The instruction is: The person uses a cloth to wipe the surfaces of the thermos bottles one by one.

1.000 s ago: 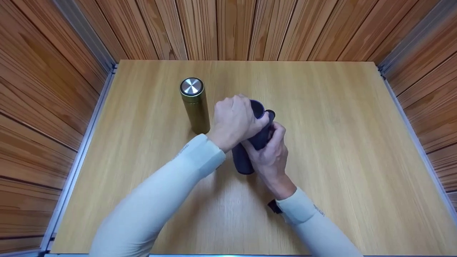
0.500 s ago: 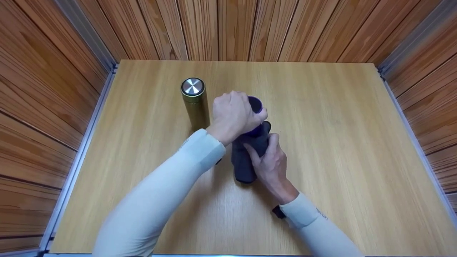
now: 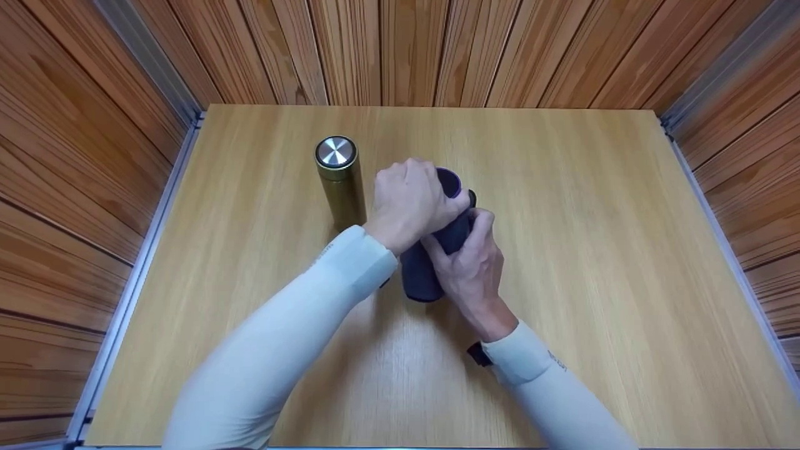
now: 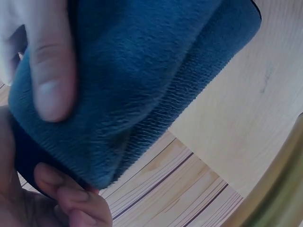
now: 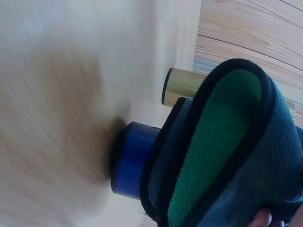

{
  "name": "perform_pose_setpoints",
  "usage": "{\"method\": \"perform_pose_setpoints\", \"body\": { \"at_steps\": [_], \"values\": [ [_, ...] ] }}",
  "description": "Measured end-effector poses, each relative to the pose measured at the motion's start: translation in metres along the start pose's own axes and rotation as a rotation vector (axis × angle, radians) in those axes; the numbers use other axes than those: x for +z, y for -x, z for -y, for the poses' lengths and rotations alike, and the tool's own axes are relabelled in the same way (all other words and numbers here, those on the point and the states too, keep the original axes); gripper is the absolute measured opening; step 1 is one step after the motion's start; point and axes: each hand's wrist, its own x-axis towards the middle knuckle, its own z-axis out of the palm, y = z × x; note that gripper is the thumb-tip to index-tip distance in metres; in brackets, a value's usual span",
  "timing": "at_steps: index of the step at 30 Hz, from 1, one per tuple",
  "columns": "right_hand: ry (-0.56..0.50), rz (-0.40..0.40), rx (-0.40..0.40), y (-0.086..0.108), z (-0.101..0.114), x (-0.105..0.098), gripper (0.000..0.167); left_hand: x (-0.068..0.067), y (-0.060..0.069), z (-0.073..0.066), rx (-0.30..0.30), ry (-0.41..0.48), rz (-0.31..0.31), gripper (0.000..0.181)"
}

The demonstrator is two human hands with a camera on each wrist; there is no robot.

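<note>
A blue cylindrical vessel (image 5: 135, 158) has a dark round end (image 3: 449, 182) beside the left hand in the head view. Dark plush cloth (image 3: 420, 275) is wrapped around its side; the right wrist view shows the cloth's green inner face (image 5: 222, 137) and dark edging. My left hand (image 3: 409, 201) grips the vessel near that end, its fingers (image 4: 75, 198) curled at the rim in the left wrist view. My right hand (image 3: 472, 272) holds the cloth around the vessel from the right, thumb on the near side; its other fingers are mostly hidden.
An upright gold bottle (image 3: 342, 194) with a silver-topped lid stands just left of my left hand. The wooden tabletop (image 3: 600, 250) meets plank walls at the back and both sides, with grey metal strips along its side edges.
My right hand and the cloth slid down the vessel toward me, uncovering some blue, then moved back up. My left hand has kept its grip, shifting only slightly.
</note>
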Motion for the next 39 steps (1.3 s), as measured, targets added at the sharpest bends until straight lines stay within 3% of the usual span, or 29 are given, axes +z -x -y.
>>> {"method": "perform_pose_setpoints", "body": {
  "at_steps": [5, 9, 13, 16, 20, 24, 32, 35, 39],
  "values": [
    [0.024, 0.057, 0.043, 0.004, -0.003, 0.001, 0.079, 0.001, 0.002, 0.0, -0.007, -0.001, -0.001, 0.058],
    [0.009, 0.143, 0.144, 0.009, -0.009, -0.001, 0.085, 0.002, 0.003, -0.001, 0.001, -0.03, -0.001, 0.06],
    [-0.035, 0.247, 0.271, 0.013, -0.017, -0.003, 0.081, 0.003, 0.004, -0.002, 0.009, -0.042, -0.004, 0.061],
    [-0.05, 0.293, 0.307, 0.016, -0.023, -0.005, 0.076, 0.003, 0.003, -0.004, 0.012, -0.043, -0.004, 0.06],
    [-0.046, 0.288, 0.295, 0.023, -0.027, -0.006, 0.071, 0.002, 0.003, -0.007, 0.005, -0.069, 0.004, 0.059],
    [-0.032, 0.221, 0.261, 0.027, -0.023, -0.007, 0.065, 0.001, 0.002, -0.01, -0.005, -0.084, 0.018, 0.06],
    [0.001, 0.011, 0.037, 0.014, -0.006, -0.003, 0.065, -0.002, 0.0, -0.011, -0.032, -0.121, 0.06, 0.064],
    [0.056, -0.004, 0.009, 0.01, -0.004, -0.001, 0.07, -0.002, -0.001, -0.011, -0.028, -0.123, 0.053, 0.064],
    [0.11, 0.038, 0.049, 0.009, -0.006, 0.002, 0.08, -0.001, -0.001, -0.011, -0.019, -0.114, 0.038, 0.063]
  ]
}}
